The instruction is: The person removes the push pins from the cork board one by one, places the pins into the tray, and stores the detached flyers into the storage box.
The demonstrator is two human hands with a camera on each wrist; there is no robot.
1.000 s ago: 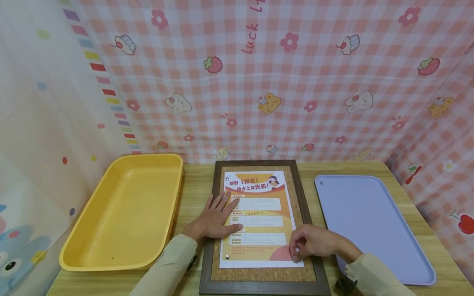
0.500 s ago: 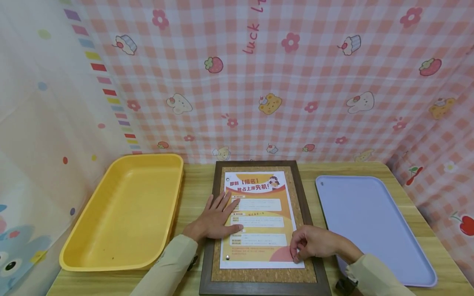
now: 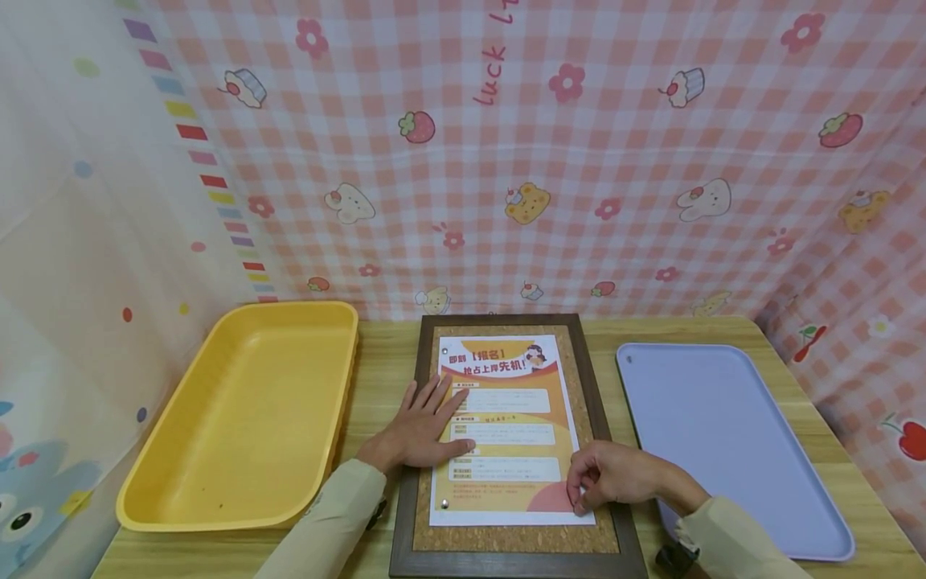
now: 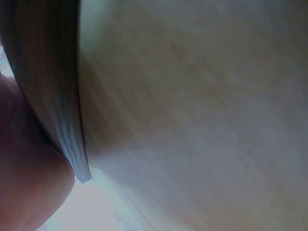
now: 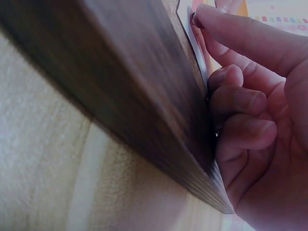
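Right grip [image 3: 611,473] pinches a small dark tack-like piece [image 5: 194,19] at the lower right of my brown-framed corkboard [image 3: 521,539]. Orange-and-white paper poster [image 3: 510,440] lies mid-corkboard, its left corners held by round silver pins [image 3: 444,504]. Left grip [image 3: 419,433], flat, fingers spread, left of corkboard centre, presumably steadies the sheet.

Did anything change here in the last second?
Nothing visibly changed. The left hand stays spread on the poster, the right hand at its lower right corner; the framed corkboard, yellow tray and purple tray lie as before.
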